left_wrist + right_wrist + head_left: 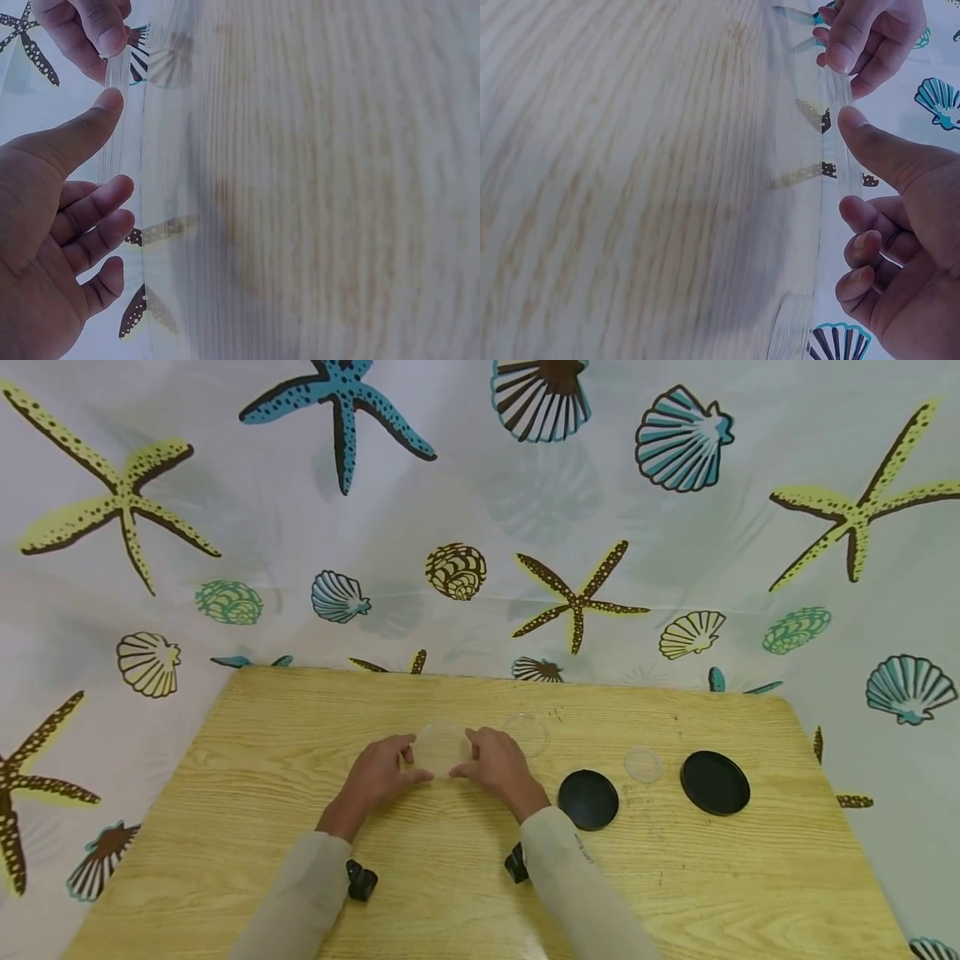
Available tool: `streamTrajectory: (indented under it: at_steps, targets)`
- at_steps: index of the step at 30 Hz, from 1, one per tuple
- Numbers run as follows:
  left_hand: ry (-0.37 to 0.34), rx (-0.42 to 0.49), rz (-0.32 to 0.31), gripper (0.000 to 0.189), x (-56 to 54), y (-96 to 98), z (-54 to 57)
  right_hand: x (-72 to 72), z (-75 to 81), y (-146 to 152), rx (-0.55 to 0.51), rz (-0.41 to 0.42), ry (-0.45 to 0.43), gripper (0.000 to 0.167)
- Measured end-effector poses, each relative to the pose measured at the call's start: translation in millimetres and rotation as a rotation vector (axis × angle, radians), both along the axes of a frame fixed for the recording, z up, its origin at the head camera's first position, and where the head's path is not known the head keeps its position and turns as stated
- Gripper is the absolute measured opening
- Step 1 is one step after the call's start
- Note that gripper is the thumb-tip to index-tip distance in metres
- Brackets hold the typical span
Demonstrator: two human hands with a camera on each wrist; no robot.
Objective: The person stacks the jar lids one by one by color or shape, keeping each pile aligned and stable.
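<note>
Between my two hands is a clear, shallow round dish (441, 749), seen nearly edge-on in the left wrist view as a thin transparent band (114, 135). My left hand (384, 767) grips its left side with thumb and fingers. From the opposite side my right hand (498, 767) holds the rim the same way, thumb (870, 142) nearest the body. Just beyond the right hand lies a second clear round piece (527, 735), partly visible at the bottom of the right wrist view.
To the right on the wooden table (465, 893) lie a black round lid (588, 800), a small clear disc (642, 765) and another black round lid (715, 782) with a raised rim. A shell-and-starfish patterned cloth (450, 510) hangs behind the table.
</note>
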State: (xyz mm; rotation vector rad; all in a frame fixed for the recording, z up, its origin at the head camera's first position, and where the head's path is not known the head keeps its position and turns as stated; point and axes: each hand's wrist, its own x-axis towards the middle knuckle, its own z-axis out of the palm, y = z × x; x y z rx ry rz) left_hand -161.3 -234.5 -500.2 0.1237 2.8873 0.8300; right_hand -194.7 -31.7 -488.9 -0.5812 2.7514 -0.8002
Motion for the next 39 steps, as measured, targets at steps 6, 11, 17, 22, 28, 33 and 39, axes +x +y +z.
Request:
streamTrajectory:
  at_steps: [6,11,17,22,28,33,39]
  targets:
    - [0.018,0.003,0.001,0.068,4.7,4.4,2.0,1.7,-0.5,4,-0.003,0.01,0.013,0.062]
    - [0.041,0.007,-0.005,0.069,8.1,7.6,3.3,3.7,1.8,9,0.013,0.027,0.028,0.061]
    - [0.064,0.02,-0.014,0.069,12.3,12.5,3.5,7.2,5.4,16,0.002,0.03,0.026,0.066]
    - [0.078,0.026,-0.019,0.068,16.9,17.7,7.1,12.0,7.9,22,-0.004,0.034,0.025,0.067]
    - [0.092,0.018,-0.022,0.067,24.1,21.8,15.7,18.5,11.9,27,0.019,0.053,0.06,0.071]
    - [0.121,0.014,-0.021,0.065,28.1,23.5,18.0,22.7,14.1,30,0.04,0.073,0.09,0.072]
    - [0.135,0.008,-0.023,0.067,32.8,26.1,17.4,28.6,15.6,35,0.055,0.092,0.096,0.072]
